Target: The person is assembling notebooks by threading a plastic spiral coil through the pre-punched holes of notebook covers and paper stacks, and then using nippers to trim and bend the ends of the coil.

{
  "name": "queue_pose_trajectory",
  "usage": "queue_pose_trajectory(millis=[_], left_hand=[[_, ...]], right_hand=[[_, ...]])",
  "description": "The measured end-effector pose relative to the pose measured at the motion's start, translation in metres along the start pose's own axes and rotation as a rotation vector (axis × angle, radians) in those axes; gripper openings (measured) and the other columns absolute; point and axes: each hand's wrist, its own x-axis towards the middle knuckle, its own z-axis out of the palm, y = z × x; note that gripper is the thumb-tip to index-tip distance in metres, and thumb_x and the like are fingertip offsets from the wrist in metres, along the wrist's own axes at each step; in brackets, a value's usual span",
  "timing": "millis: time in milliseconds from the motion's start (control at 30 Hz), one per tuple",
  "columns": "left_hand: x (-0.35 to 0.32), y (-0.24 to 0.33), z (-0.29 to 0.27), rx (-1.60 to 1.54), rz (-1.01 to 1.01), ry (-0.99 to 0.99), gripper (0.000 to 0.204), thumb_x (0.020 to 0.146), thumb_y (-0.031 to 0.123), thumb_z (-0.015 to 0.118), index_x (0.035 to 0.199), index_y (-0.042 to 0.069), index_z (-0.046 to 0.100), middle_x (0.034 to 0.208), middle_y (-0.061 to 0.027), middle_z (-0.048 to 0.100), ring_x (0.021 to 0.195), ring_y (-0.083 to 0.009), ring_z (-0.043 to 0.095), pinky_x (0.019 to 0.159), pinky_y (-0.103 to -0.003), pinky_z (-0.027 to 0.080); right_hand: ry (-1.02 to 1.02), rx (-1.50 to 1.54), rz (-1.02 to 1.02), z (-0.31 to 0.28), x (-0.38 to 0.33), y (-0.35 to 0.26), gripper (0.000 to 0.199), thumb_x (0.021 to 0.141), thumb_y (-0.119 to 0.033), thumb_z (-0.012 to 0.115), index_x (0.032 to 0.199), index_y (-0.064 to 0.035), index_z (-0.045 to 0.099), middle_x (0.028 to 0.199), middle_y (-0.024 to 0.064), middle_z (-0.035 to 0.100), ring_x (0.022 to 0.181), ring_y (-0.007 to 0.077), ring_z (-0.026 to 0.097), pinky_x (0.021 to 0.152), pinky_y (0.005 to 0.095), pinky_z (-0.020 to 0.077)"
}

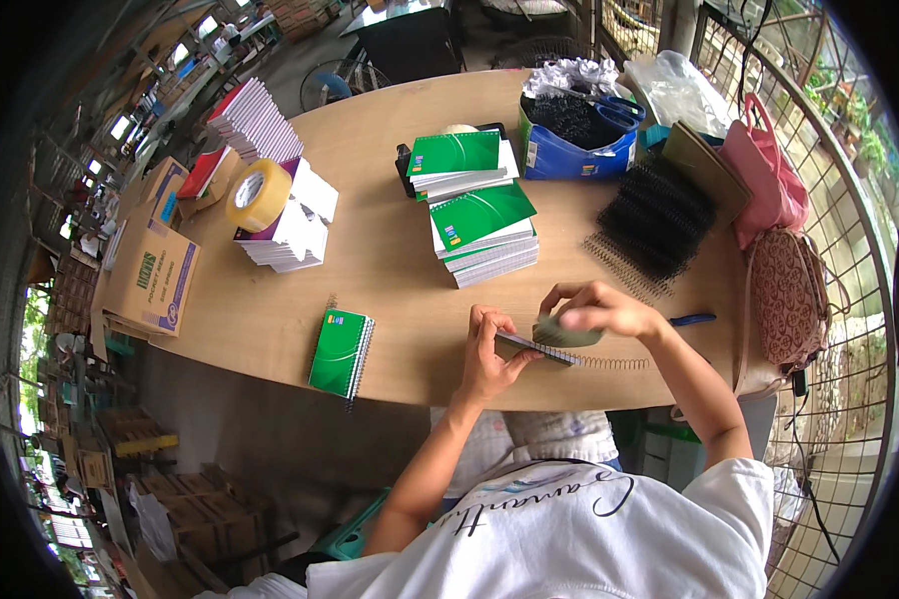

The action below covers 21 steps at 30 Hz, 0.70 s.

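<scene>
Notebook binding in hand at the near edge of a wooden table [390,280].

Left hand [491,351] closed on the near end of a thin notebook [529,346] lying at the table edge; right hand [601,309] pinching a grey-green cover [561,333] above it, a wire spiral [619,362] trailing right. One finished green notebook [341,351] lies apart to the left. Two stacks of green-covered notebooks [479,222] stand mid-table; a blue rectangular box [575,155] with scissors [619,106] sits behind them, black binding coils [655,218] to its right. A tape roll [258,195] rests on white paper stacks [295,225]; a brown carton with a blue label [155,275] sits at the far left.
</scene>
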Motion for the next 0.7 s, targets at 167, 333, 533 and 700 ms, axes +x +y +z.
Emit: queue_pose_trajectory(millis=[167, 333, 533, 700], left_hand=[[-0.002, -0.002, 0.003, -0.037, -0.049, 0.004, 0.054, 0.070, 0.028, 0.087, 0.097, 0.004, 0.047, 0.092, -0.0093, 0.045, 0.090, -0.0262, 0.047, 0.079, -0.040, 0.042], [-0.013, -0.021, -0.023, -0.687, -0.367, 0.000, 0.033, 0.084, 0.003, 0.073, 0.109, 0.004, 0.052, 0.110, -0.0066, 0.054, 0.108, -0.0153, 0.054, 0.095, -0.032, 0.047], [-0.013, -0.041, -0.025, -0.640, -0.382, -0.042, 0.015, 0.089, -0.008, 0.063, 0.096, 0.004, 0.057, 0.094, -0.0039, 0.060, 0.090, -0.0133, 0.063, 0.081, -0.026, 0.052], [-0.007, -0.040, -0.021, -0.698, -0.406, -0.036, 0.026, 0.085, -0.010, 0.066, 0.103, 0.004, 0.053, 0.094, -0.0033, 0.061, 0.091, -0.0100, 0.061, 0.082, -0.025, 0.052]], right_hand=[[0.078, -0.345, 0.053, 0.009, 0.005, 0.004, 0.054, 0.088, -0.050, 0.062, 0.088, 0.0017, 0.074, 0.102, 0.0184, 0.065, 0.088, 0.0279, 0.064, 0.077, 0.0367, 0.0489], [0.139, -0.092, -0.036, -0.001, 0.004, 0.003, 0.051, 0.089, -0.049, 0.062, 0.088, 0.0003, 0.075, 0.101, 0.0175, 0.065, 0.090, 0.0282, 0.064, 0.079, 0.0377, 0.0492], [0.113, -0.155, 0.005, 0.004, 0.014, 0.004, 0.053, 0.088, -0.052, 0.062, 0.084, -0.0004, 0.074, 0.099, 0.0173, 0.065, 0.092, 0.0290, 0.063, 0.080, 0.0387, 0.0495], [0.089, -0.393, 0.050, 0.007, 0.023, -0.005, 0.060, 0.089, -0.052, 0.061, 0.083, 0.0075, 0.071, 0.105, 0.0162, 0.065, 0.092, 0.0264, 0.063, 0.077, 0.0368, 0.0491]])
